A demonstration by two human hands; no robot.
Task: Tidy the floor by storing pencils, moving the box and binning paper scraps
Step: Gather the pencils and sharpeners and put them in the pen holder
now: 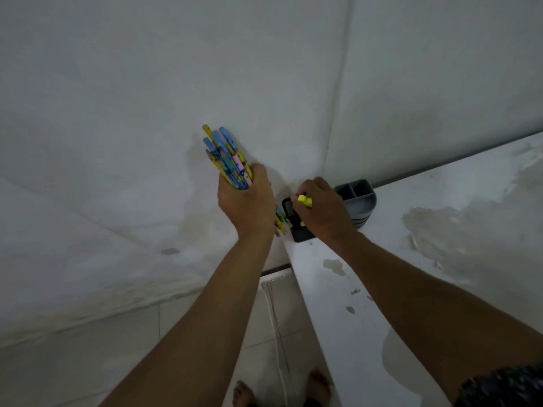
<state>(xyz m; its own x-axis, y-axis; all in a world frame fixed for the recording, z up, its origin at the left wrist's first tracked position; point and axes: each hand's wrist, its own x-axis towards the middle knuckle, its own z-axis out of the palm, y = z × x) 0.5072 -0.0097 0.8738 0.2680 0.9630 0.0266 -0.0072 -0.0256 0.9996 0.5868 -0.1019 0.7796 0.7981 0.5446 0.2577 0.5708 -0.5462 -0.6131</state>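
pencil-storing step in hand; left hand (245, 201) grips a bundle of blue and yellow patterned pencils (227, 158) at frame centre; right hand (321, 208) pinches one yellow pencil (304, 200) over the grey plastic divided holder (357, 198) on the white counter (440, 230); next, judging by this, lower it into a compartment.

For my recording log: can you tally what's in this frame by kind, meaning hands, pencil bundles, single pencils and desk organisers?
Hands: 2, left hand and right hand
Pencil bundles: 1, the bundle of pencils gripped by the left hand; individual count unclear
Single pencils: 1, yellow pencil pinched by the right hand
Desk organisers: 1, grey organiser
Total: 5
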